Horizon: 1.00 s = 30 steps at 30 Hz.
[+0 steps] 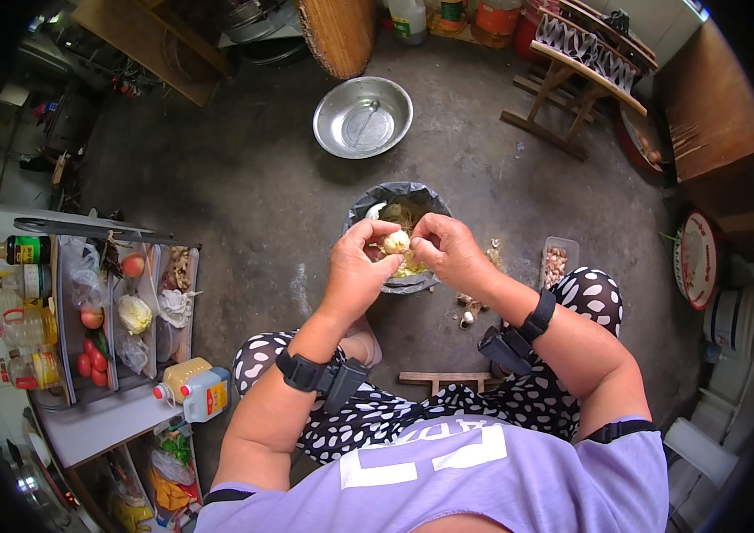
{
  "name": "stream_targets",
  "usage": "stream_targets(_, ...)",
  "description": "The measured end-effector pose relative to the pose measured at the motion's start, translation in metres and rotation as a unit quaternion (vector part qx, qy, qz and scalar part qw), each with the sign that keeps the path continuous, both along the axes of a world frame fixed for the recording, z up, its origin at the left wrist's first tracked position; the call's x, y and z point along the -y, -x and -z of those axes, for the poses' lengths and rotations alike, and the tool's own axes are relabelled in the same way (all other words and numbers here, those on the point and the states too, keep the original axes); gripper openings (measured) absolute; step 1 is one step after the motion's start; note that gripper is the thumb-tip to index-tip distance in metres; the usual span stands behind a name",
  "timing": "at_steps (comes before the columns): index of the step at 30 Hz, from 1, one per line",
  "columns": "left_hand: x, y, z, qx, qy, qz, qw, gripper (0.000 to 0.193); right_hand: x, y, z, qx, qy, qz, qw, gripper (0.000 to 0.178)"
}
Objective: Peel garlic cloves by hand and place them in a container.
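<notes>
A whitish garlic bulb (396, 242) rests in the fingers of my left hand (352, 265), over a bin (428, 194) lined with a dark plastic bag. My right hand (448, 253) is closed in a pinch right beside the bulb; whatever its fingertips hold is too small to make out. Inside the bin lie pale and yellowish scraps and dry strands. To its right, a loose garlic piece (467, 318) and dry garlic stalks (493, 252) are on the floor. A clear plastic box (561, 241) of garlic cloves stands by my right knee.
Beyond the bin sits a metal basin (331, 131). A shelf rack (112, 302) with vegetables and bottles is at left, jugs (206, 395) on the white surface beside it. A wooden folding stool (572, 84) stands far right; an enamel basin (695, 258) is at right.
</notes>
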<state>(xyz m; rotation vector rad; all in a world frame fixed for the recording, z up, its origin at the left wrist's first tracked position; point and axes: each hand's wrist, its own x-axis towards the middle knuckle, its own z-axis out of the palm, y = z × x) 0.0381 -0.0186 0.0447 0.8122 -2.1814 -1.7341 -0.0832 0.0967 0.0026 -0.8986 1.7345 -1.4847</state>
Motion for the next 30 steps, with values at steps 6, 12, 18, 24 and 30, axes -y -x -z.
stream_targets(6,0.0,0.0,0.002,-0.01,-0.095,-0.036,0.995,0.032,0.0,-0.002,-0.008,0.063,0.061,0.05,0.995,0.005)
stream_targets(12,-0.001,0.0,0.001,0.024,0.002,-0.024,0.999,0.03,0.0,-0.006,-0.026,-0.124,0.105,0.032,0.986,0.012)
stream_targets(18,-0.005,0.003,-0.001,0.001,0.139,-0.037,0.99,0.031,-0.002,-0.006,-0.028,-0.229,0.112,0.019,0.967,0.015)
stream_targets(24,-0.005,0.002,0.003,0.001,0.095,-0.038,0.995,0.028,-0.001,-0.008,-0.025,-0.295,0.107,0.03,0.949,0.011)
stream_targets(30,-0.004,0.003,-0.001,-0.031,-0.089,-0.04,0.995,0.027,0.0,-0.004,-0.013,-0.207,0.077,0.087,0.971,0.008)
